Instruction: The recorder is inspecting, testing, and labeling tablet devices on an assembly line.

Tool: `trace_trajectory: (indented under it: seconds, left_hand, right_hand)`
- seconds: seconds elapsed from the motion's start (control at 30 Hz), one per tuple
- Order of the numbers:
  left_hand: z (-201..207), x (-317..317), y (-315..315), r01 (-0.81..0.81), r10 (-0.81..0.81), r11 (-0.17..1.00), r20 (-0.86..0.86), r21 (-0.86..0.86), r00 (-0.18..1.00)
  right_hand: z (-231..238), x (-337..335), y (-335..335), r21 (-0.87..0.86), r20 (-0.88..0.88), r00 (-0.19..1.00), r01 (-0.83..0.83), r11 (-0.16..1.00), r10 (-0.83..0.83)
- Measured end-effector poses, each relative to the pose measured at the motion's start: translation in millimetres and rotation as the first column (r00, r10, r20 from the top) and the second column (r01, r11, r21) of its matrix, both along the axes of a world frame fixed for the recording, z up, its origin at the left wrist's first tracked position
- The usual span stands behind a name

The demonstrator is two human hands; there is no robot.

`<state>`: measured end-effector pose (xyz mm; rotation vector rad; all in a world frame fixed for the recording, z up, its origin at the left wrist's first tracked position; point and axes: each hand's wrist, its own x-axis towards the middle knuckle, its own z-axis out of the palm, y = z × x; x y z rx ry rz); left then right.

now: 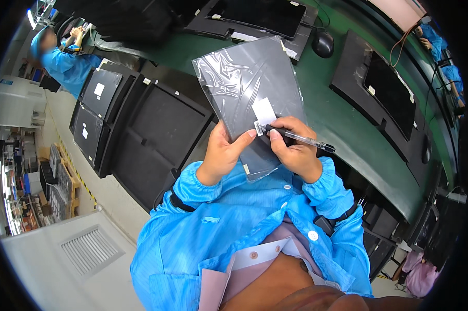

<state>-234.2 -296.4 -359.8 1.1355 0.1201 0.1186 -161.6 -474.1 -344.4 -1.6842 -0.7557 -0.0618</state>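
Observation:
A flat dark screen panel point(234, 98) in shiny clear film is tilted in front of my chest. My left hand point(222, 153) closes on its lower left edge, thumb on the film beside a small printed label point(258, 128). In my right hand point(297, 150) is a pen point(304, 139) with a clear barrel, black grip and black clip end. The grip end points left, close to the small label; whether it touches cannot be made out. Just above the label sits a larger white sticker point(265, 110). Small pale tabs mark the panel's edges.
On the green bench point(332, 114), black foam trays hold a screen panel point(392, 88) at right and another point(260, 15) behind. A black mouse point(323, 44) stands between them. Left of me are a black foam tray point(161, 129) and stacked panels point(96, 111). Co-workers in blue point(70, 65) are nearby.

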Motion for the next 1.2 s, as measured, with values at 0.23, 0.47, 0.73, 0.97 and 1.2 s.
trace_trajectory:
  seconds: [0.23, 0.47, 0.73, 0.97, 1.2]
  left_hand:
    - [1.0, -2.4, 0.1, -0.025, 0.024, 0.998, 0.015, 0.054, 1.0]
    - [3.6, -35.5, 39.9, -0.232, 0.218, 0.962, -0.106, -0.146, 0.97]
    - [-52.9, -84.7, 171.1, -0.583, 0.475, 0.699, -0.341, -0.415, 0.812]
    - [-102.4, -72.6, 219.2, -0.524, 0.429, 0.786, -0.322, -0.328, 0.844]
    - [-102.4, -48.1, 151.6, -0.287, 0.752, -0.316, 0.423, 0.905, 0.506]
  right_hand:
    - [2.1, 1.6, 5.8, -0.03, 0.073, 0.995, 0.067, 0.997, -0.064]
    - [10.0, 47.6, -45.9, -0.374, 0.075, 0.854, 0.503, 0.779, -0.515]
    - [-3.4, 61.9, -62.2, -0.582, 0.399, 0.791, 0.609, 0.539, -0.464]
    - [-11.0, 62.4, -70.4, -0.479, 0.518, 0.728, 0.681, 0.553, -0.449]
    - [-20.3, 60.7, -67.3, -0.433, 0.508, 0.75, 0.647, 0.627, -0.424]
